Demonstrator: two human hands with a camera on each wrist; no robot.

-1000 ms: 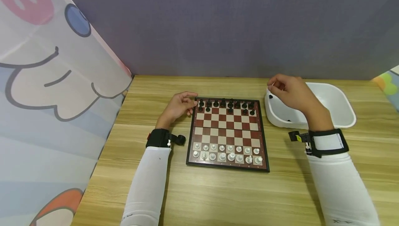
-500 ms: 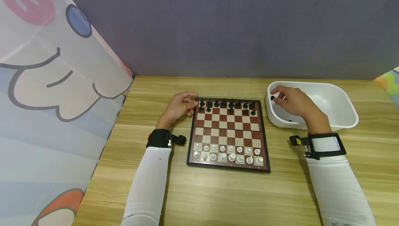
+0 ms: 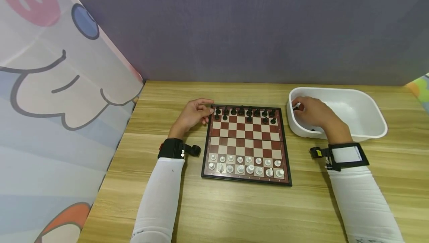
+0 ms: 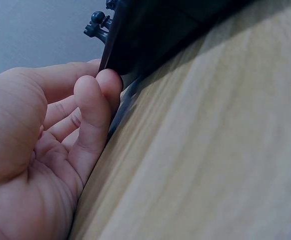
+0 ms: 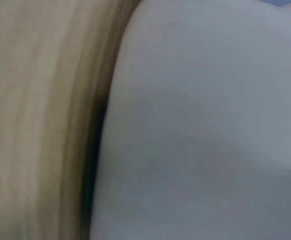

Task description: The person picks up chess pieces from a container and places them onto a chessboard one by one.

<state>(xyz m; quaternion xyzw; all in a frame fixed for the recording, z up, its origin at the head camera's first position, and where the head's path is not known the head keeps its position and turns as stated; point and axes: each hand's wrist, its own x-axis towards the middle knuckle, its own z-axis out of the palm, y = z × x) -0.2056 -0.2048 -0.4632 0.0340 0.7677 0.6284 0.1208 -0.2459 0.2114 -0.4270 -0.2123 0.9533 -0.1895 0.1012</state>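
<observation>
A chessboard [image 3: 246,144] lies on the table in front of me. Black pieces [image 3: 249,112] stand along its far side and white pieces [image 3: 249,169] in two rows along its near side. At the far left corner, my left hand [image 3: 193,115] holds the board's edge between thumb and fingers; the left wrist view has its fingertips [image 4: 110,82] against the dark edge. Inside the white tray [image 3: 358,112], at its left end, my right hand [image 3: 313,112] curls its fingers round a small black chess piece [image 3: 295,108], mostly hidden. The right wrist view mostly has the tray's outer wall [image 5: 185,140].
Another small dark piece [image 3: 313,130] lies at the tray's near wall, partly hidden. Behind the table [image 3: 241,213] rises a grey partition [image 3: 248,27]. A cartoon-printed panel [image 3: 43,105] stands along the left side.
My right hand has moved from above the tray's left rim down into the tray, its fingers closing round a black chess piece. The left hand has stayed at the board's corner.
</observation>
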